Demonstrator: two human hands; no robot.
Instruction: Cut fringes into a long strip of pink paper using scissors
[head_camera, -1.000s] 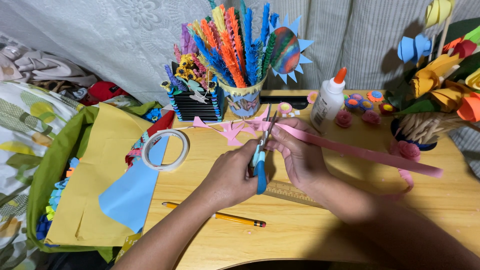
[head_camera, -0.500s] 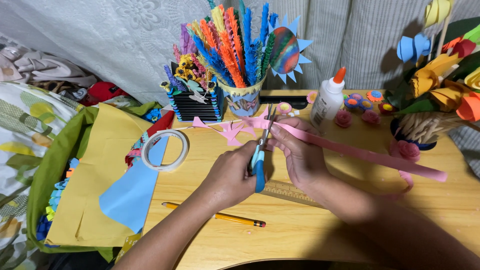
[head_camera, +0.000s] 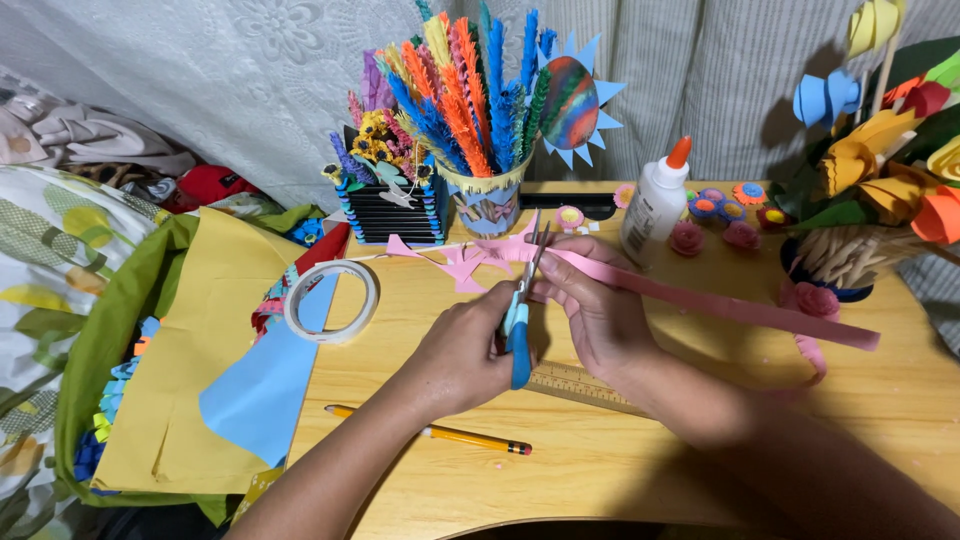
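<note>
Pink paper strip (head_camera: 700, 300), long, zigzag-cut at left.

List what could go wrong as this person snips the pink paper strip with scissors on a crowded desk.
1. The right hand pinches the strip close to the scissors worked by the left hand; a fingertip may get nicked.
2. The strip's long free end trails unsupported toward the table edge; it might twist and skew the cut.
3. The glue bottle stands just behind; a tug could topple it.
</note>
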